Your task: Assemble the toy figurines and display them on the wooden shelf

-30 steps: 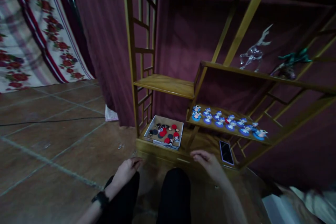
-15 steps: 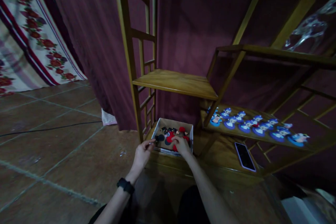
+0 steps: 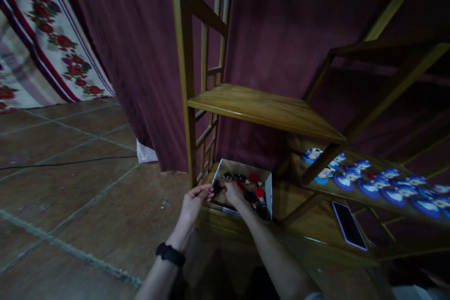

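A shallow open cardboard box (image 3: 269,192) with pale walls stands on the lowest shelf in front of me. Inside lie several small figures with black and red parts, such as a red-topped figure (image 3: 259,192). At the box's left edge my left hand (image 3: 194,202) is closed in a pinch, with a small dark piece (image 3: 218,187) at its fingertips. Over the left part of the box is my right hand (image 3: 233,193), its fingers bent down beside that piece. What the right fingertips hold is too dark to make out.
Blue-and-white figurines (image 3: 374,185) stand in rows on a raised shelf to the right. Below them a phone (image 3: 349,225) lies on the lowest board. A wooden shelf (image 3: 263,108) juts out above the box. A black cable (image 3: 70,164) crosses the tiled floor at left.
The view has shifted, so the shelves sit closer and further right. My right hand has moved left inside the box, towards my left hand's fingertips. My left hand stays pinched at the box edge.
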A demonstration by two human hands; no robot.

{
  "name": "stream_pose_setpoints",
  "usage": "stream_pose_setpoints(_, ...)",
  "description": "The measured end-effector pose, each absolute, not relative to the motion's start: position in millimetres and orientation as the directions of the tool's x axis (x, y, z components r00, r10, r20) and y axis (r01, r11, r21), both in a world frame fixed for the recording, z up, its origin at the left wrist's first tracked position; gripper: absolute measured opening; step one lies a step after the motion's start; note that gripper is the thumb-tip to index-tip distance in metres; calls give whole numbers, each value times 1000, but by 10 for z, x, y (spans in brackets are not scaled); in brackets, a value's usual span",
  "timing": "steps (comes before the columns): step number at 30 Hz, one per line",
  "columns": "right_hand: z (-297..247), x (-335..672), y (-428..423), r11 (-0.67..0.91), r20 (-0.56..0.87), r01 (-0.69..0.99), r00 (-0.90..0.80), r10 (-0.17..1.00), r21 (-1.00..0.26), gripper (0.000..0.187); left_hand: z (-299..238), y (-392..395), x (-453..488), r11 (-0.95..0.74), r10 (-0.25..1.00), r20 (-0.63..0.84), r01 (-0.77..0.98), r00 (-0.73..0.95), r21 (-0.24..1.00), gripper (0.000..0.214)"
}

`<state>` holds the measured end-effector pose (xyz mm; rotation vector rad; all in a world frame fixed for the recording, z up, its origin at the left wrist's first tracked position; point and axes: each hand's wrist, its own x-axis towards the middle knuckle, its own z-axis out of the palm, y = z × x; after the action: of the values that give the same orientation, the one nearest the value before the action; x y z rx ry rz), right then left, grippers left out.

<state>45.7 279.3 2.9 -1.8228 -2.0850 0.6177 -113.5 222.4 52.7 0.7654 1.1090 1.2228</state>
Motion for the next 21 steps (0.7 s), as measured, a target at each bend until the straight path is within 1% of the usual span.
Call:
stream_pose_setpoints(3,63,597,2732,21,7,757,-22,1000,-654,30,497,2188,-1070,305,948,-316,-384,37,871,22)
stream_pose_setpoints(5,77,720,2617,-2,50,724,50,997,-690,30,487,2143,-999,357,931,-359,-391,72,848,20)
stream_pose_setpoints(6,81,781,2544,-21,48,725,75,996,-689,30,488,2120,-964,376,924,-373,-390,85,841,19)
stream_pose_setpoints(8,92,879,2393,-69,3,749,94,996,-659,30,500,2082,-912,391,917,-387,-391,92,833,19)
stream_pose_setpoints(10,117,927,2276,-81,-22,797,85,996,-598,28,513,2061,-895,380,921,-384,-399,73,835,19)
stream_pose_setpoints(13,176,883,2217,-4,-6,873,2,1000,-487,25,512,2060,-923,366,922,-384,-410,41,835,19)
stream_pose_setpoints(17,194,693,2315,114,-9,917,-127,992,-381,26,479,2094,-982,404,907,-416,-431,70,807,22)
stream_pose_setpoints(21,120,536,2443,127,-33,936,-145,989,-329,30,472,2157,-1021,414,903,-421,-431,84,802,21)
